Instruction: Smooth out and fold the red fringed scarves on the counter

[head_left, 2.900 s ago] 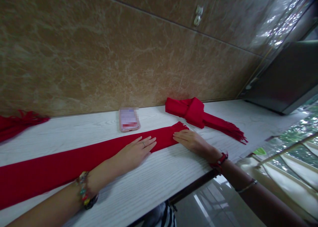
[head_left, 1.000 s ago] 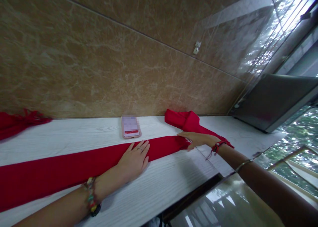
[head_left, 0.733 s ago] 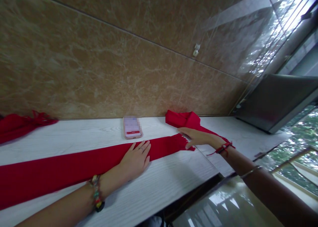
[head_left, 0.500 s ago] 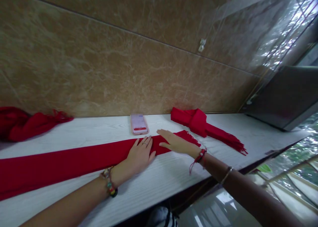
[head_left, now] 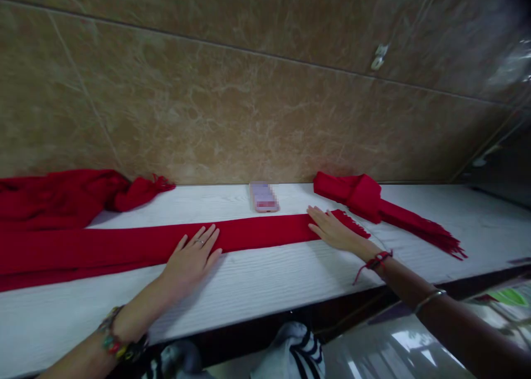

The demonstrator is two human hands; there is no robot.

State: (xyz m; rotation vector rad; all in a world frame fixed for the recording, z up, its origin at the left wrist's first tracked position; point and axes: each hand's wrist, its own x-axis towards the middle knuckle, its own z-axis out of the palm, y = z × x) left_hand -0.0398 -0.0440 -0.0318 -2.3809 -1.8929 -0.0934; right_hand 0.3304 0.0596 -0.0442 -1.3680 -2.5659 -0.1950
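Left hand (head_left: 188, 263) and right hand (head_left: 334, 230), fingers slightly apart, lie flat on scarf (head_left: 261, 232): likely soft, light, best gripped by the end beyond the right.

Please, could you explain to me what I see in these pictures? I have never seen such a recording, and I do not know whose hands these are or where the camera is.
There is no robot here. One person works with two bare hands, and the only camera is worn on that person's head, looking forward and down.

On the white wood-grain table lies a long flat red cloth strip with a fringed end. The left hand and the right hand both lie flat on it; neither grips anything. Behind the strip are a phone in a pink case, a knotted red fringed scarf to the right and a loose pile of red cloth to the left.
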